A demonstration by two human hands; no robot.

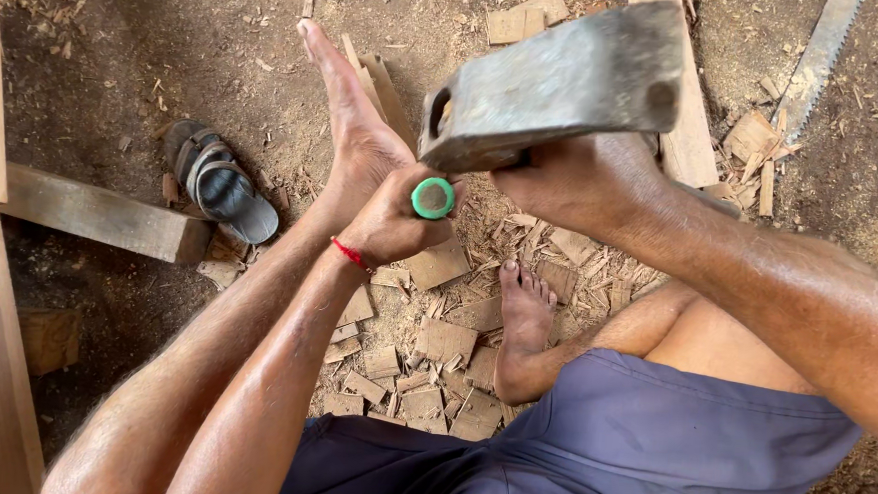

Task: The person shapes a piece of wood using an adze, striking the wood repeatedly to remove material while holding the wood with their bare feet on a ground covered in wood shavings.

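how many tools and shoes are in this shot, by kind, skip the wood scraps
metal block: 1
green-capped handle: 1
saw: 1
sandal: 1
total: 4

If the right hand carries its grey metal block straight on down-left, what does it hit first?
Probably the green handle end held in the left hand, just below the grey metal block in the right hand; depth unclear.
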